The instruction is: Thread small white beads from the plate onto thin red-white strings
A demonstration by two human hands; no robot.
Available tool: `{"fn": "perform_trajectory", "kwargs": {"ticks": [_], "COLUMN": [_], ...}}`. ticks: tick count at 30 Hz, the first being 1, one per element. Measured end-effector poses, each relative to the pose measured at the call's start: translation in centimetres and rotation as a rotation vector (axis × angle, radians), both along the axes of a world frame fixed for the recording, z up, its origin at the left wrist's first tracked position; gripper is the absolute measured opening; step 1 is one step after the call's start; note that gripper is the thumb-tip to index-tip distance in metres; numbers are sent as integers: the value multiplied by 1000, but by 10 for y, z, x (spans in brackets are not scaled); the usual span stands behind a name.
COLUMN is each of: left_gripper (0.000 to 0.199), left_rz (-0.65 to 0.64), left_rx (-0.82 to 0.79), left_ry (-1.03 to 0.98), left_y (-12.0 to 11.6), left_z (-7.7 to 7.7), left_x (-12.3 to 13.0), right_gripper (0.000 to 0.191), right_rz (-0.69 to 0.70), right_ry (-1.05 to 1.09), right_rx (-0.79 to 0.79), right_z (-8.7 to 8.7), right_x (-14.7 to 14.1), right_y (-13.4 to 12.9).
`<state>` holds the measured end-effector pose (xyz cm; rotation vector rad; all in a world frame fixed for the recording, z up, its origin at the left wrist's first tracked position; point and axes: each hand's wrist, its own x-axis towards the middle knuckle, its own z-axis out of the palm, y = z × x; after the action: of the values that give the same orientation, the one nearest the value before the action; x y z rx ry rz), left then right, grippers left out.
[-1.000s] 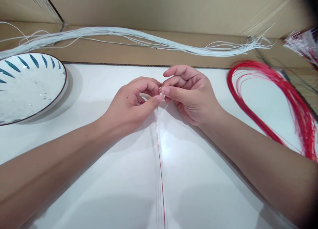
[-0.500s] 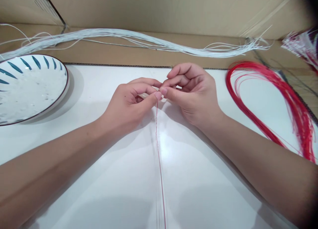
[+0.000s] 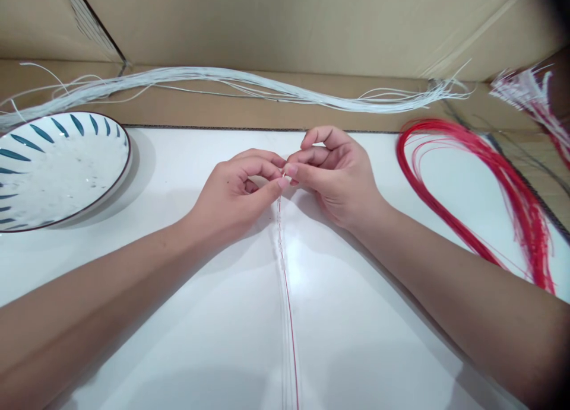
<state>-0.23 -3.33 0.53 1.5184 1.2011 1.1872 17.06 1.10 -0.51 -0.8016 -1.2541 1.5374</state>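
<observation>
My left hand [image 3: 238, 190] is closed in a pinch, thumb against index finger, on the upper end of a thin strand of red and white cords [image 3: 289, 315]. From the other side my right hand [image 3: 341, 178] pinches the same end, its fingertips meeting the left ones and its upper fingers bent. A short bit of pale cord shows between the fingertips. Below the hands, the strand's upper part [image 3: 280, 238] looks bumpy, with red and white mixed. Farther down, a red cord and several white ones run side by side to the bottom edge.
A white plate [image 3: 75, 172] with dark green strokes stands at the left. A bundle of white cords [image 3: 249, 80] lies along cardboard [image 3: 285, 30] at the back. A looped red cord bundle [image 3: 529, 220] rests at right, beyond my forearm, with red-and-white strands [image 3: 525, 92] behind.
The whole scene sits slightly lower in view, as the camera has tilted. Both hands still pinch the strand end; pale cord now shows between the fingertips.
</observation>
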Motion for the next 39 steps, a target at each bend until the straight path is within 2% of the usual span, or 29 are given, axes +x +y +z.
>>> {"fn": "perform_trajectory", "kwargs": {"ticks": [5, 8, 11, 13, 15, 17, 23, 26, 28, 30, 32, 35, 39], "left_gripper": [8, 9, 10, 11, 12, 13, 10, 12, 14, 14, 14, 14, 12], "left_rz": [26, 46, 61, 69, 71, 69, 57, 60, 58, 54, 59, 59, 55], "left_rx": [-43, -59, -75, -92, -99, -100, -99, -114, -118, -118, -112, -108, -116], "left_ry": [24, 45, 50, 43, 48, 60, 41, 40, 38, 30, 22, 26, 30], "left_y": [0, 0, -1, -2, -2, -2, -1, -1, -1, -1, -2, -3, -2], "left_z": [0, 1, 2, 2, 3, 4, 4, 5, 6, 7, 7, 6, 6], "left_x": [0, 0, 0, -1, -1, -1, -1, 0, 0, 0, 0, 0, -1], "right_gripper": [37, 35, 21, 9, 6, 5, 6, 7, 6, 12, 19, 27, 26], "right_rz": [13, -67, -235, -290, -254, -175, -100, -66, 5, 82, 124, 142, 189], "right_ry": [-11, -66, -221, -446, -695, -852, -941, -786, -541, -304, -143, -13, 57], "right_rx": [-6, 55, 178, 289, 397, 480, 618, 574, 411, 219, 91, -23, -144], "right_z": [1, -3, -8, -10, -10, -8, -6, -6, -6, -4, -3, -3, -1], "right_x": [-1, 3, 12, 19, 23, 25, 21, 16, 13, 10, 9, 9, 7], "right_y": [-1, 7, 21, 29, 33, 33, 27, 21, 17, 15, 15, 16, 13]}}
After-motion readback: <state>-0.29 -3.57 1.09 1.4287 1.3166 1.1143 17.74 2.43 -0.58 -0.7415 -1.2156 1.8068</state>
